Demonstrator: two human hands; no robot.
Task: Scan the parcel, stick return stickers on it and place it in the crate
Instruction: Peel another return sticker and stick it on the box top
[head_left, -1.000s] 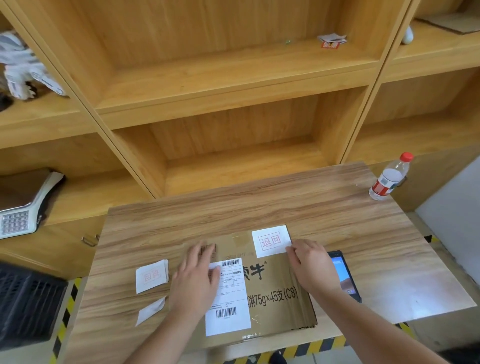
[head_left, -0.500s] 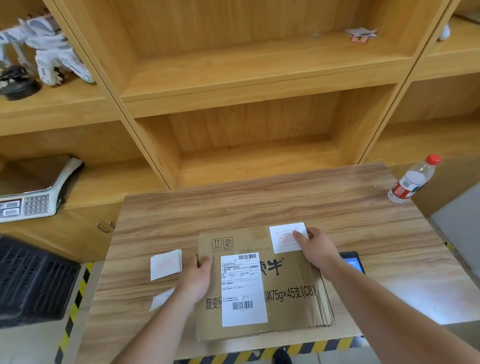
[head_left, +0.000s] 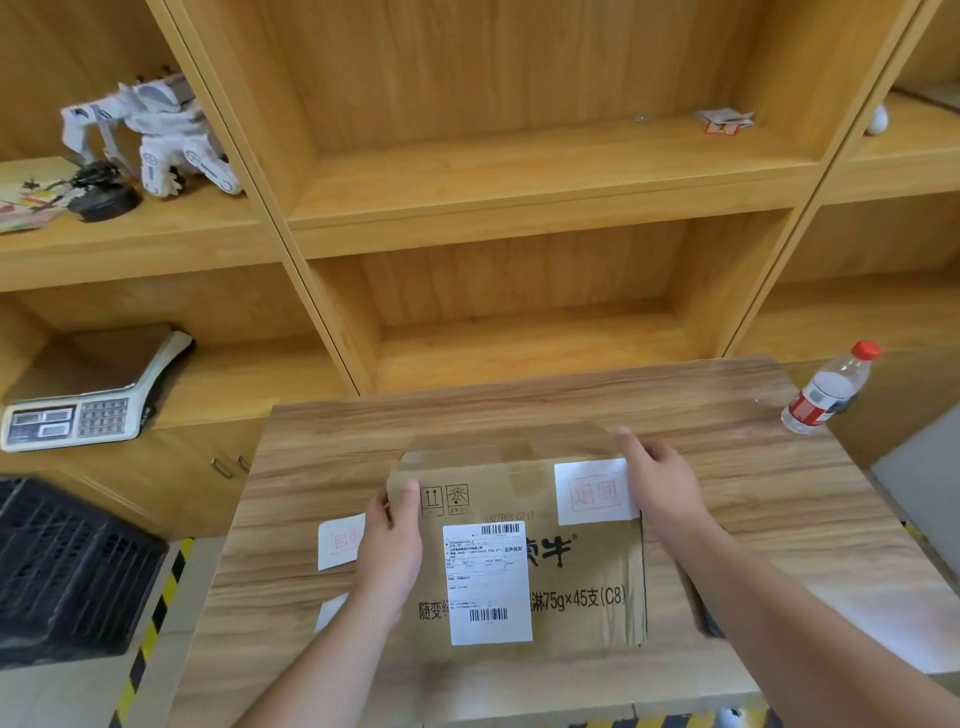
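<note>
So you have the parcel (head_left: 524, 551), a flattened brown carton, lying on the wooden table (head_left: 727, 415) right in front of you, its far edge seeming to lift a little. Your left hand (head_left: 392, 543) is closed over its left edge, thumb on top, and your right hand (head_left: 657, 486) grips the far right corner, fingers curled over the edge. One return sticker (head_left: 595, 491), white with a red stamp, already sits on the top face near that corner, beside the white shipping label (head_left: 488, 582). More loose stickers (head_left: 340, 540) lie on the table just left of the carton, partly behind your left wrist. Whether the scan is done cannot be read from this view. My judgement: at least one sticker is on, and what remains is any further sticker and the carry over to the black crate (head_left: 67, 561), which waits low at your left, well apart from the parcel
</note>
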